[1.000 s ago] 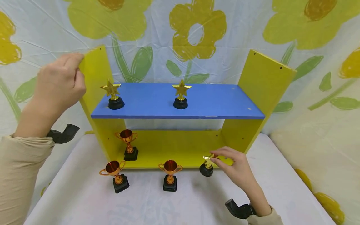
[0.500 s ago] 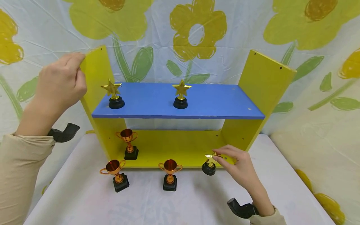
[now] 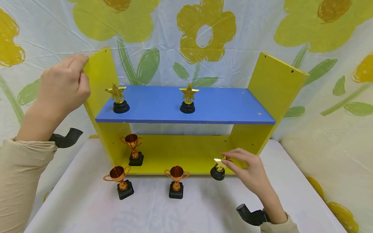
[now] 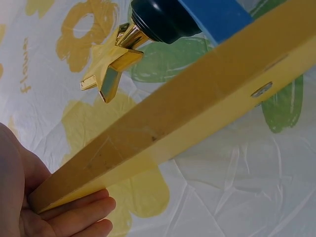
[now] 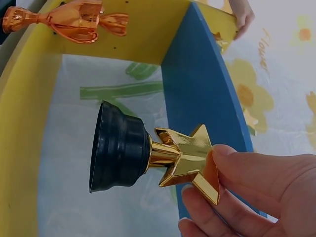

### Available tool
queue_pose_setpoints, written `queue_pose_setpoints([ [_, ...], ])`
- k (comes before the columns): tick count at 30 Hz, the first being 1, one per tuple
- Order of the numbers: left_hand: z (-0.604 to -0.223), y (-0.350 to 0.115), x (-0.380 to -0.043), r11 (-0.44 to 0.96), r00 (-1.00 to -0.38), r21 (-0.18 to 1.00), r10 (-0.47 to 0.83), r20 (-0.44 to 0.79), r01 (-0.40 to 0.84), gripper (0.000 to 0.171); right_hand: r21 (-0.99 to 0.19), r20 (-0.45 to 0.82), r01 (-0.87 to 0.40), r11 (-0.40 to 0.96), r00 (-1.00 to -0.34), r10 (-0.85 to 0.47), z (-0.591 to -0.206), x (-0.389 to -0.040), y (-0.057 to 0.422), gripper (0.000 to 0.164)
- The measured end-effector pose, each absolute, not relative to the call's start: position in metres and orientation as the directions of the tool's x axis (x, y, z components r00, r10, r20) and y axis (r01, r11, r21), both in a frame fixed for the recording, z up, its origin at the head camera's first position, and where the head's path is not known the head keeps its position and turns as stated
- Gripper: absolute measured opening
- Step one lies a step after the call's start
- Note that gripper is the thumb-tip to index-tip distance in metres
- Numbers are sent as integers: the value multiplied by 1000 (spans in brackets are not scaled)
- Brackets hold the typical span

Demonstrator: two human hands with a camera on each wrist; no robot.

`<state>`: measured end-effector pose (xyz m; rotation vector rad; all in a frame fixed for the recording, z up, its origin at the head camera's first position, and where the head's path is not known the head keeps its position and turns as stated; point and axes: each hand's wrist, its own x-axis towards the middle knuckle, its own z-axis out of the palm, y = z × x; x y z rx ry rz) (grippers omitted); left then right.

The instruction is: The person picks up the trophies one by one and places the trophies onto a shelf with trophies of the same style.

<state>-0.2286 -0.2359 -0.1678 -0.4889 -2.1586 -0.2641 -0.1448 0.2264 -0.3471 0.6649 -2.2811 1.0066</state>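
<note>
The right hand (image 3: 252, 166) pinches a star (image 5: 163, 155) by its tips, tilted at the near right of the shelf (image 3: 180, 152); so slight a hold could slip. The left hand (image 3: 65, 81) grips the shelf's left side; a tug might topple its two upper stars (image 3: 188, 94) or the cup (image 3: 134, 153) in its lower left.

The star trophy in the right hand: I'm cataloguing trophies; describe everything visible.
The star trophy has a glossy gold, metallic-looking star on a gold stem and a stepped, round black base. It is tilted, its star pinched by the right hand, base apparently unsupported, near the front of the yellow lower shelf.
</note>
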Motion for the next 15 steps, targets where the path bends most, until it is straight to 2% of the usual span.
queue_pose_setpoints([
  [10,-168,-236,-228,902,-535,8,250,807,433,46,-466,718,-683,562,-664,-211,-341,-145,228,34],
  [15,-168,-236,-227,902,-536,11,247,808,432,46,-468,724,-685,558,-659,-203,-337,-144,228,34],
])
